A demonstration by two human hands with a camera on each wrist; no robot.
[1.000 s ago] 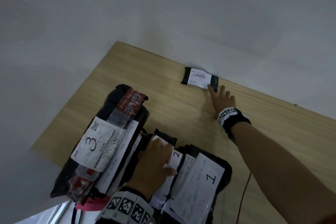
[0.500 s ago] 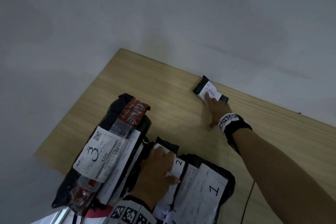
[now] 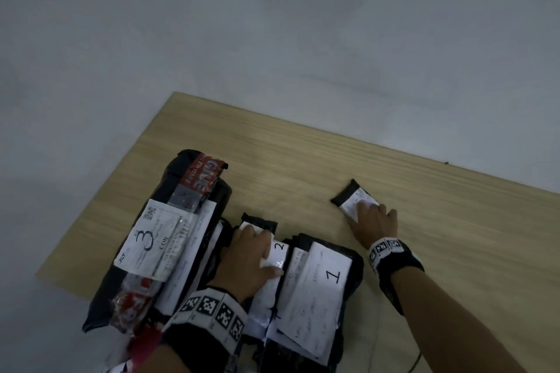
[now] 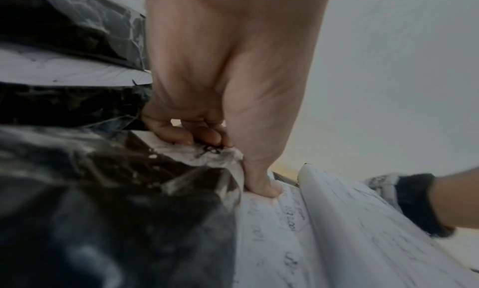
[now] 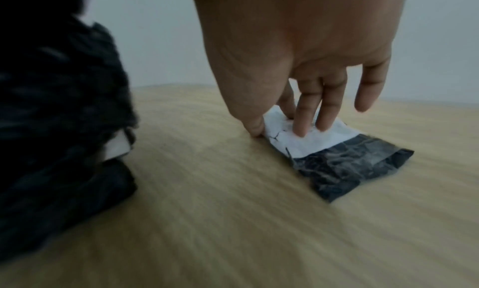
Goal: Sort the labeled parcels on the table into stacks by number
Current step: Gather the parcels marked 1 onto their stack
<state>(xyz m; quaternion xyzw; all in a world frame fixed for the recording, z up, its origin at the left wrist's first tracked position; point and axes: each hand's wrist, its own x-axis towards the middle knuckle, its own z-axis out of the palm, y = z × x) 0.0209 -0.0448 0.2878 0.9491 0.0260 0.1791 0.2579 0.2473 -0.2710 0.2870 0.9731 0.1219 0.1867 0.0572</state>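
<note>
Three stacks sit at your near table edge: the 3 parcel on the left, the 2 parcel in the middle, the 1 parcel on the right. Your left hand lies on the 2 stack, fingers curled at its label edge. Your right hand has straight fingers pressed flat on the small parcel, thumb at its edge. Change noted: a second ago that parcel lay by the far table edge; it is now turned and dragged well toward you, near the 1 stack. Its number is unreadable. Judgement: last loose parcel, so sorting is nearly done; lifting and placing remain
</note>
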